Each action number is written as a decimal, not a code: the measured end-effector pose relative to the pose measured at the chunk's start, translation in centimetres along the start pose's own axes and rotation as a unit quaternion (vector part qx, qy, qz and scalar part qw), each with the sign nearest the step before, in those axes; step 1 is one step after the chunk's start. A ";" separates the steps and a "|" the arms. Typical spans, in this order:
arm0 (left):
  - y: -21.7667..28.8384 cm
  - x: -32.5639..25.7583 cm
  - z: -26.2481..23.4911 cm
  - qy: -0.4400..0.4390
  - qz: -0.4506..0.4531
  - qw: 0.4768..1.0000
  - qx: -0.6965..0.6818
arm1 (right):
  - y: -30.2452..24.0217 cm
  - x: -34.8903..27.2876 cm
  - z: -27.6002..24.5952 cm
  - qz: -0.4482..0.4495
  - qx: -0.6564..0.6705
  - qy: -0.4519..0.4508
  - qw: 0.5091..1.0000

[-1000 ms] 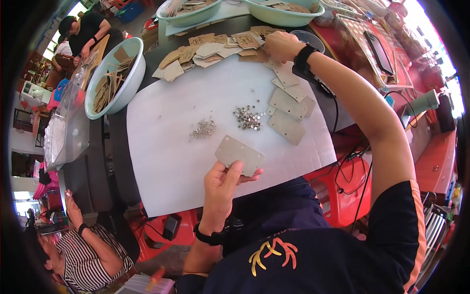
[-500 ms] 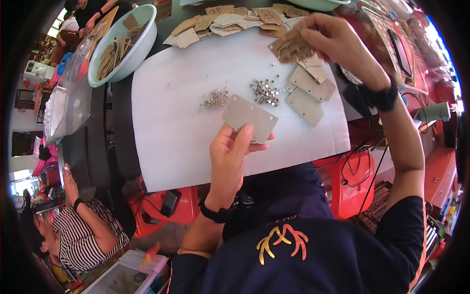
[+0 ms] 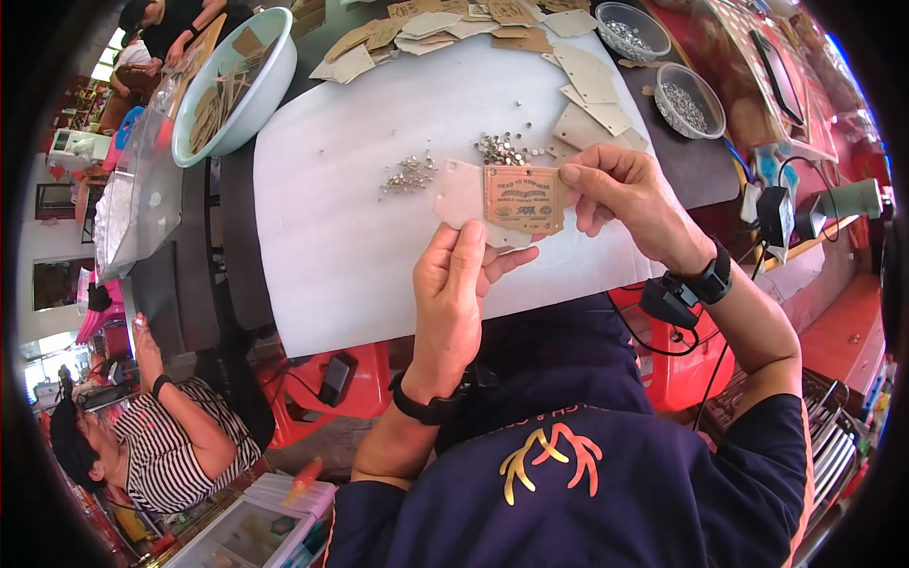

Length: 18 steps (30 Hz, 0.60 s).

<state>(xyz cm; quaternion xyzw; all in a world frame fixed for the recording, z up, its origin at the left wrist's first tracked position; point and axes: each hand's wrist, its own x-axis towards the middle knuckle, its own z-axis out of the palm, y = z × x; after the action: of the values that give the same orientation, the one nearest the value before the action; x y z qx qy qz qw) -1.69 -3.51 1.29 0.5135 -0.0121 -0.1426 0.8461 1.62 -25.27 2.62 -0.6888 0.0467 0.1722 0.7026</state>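
Note:
My left hand pinches a pale grey card with small corner holes between thumb and fingers. A brown printed card is held at its right edge by my right hand, thumb on top. The brown card overlaps the right part of the grey one; whether they are pressed flat together I cannot tell. Just beyond the cards lie a heap of small silver studs and a looser pile of tiny metal pins. To the right, pale cards lie fanned out.
A white sheet covers much of the dark table. More cards line its far edge. Two clear tubs, one farther and one nearer, hold metal bits. A pale blue basin stands left. A person in stripes sits nearby.
My right hand has come down and toward me from the far right cards, bringing the brown card over the grey one. The left hand keeps its grip on the grey card.

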 end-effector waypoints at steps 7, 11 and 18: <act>-0.8 0.0 0.2 -0.027 0.030 0.999 0.020 | 0.4 -0.9 0.9 -0.125 -0.202 0.095 0.967; -1.1 0.1 0.2 -0.037 0.030 0.999 0.024 | 0.3 -1.1 1.4 -0.204 -0.248 0.118 0.940; -1.2 0.2 0.2 -0.050 0.016 0.998 0.023 | -0.2 -0.8 2.0 -0.167 -0.229 0.115 0.952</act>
<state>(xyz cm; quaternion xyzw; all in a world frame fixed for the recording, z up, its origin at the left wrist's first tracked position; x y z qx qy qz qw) -1.85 -4.24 0.34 0.5249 -0.0660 -0.1544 0.8345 0.57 -23.49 3.14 -0.8441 -0.0295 -0.0218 0.5350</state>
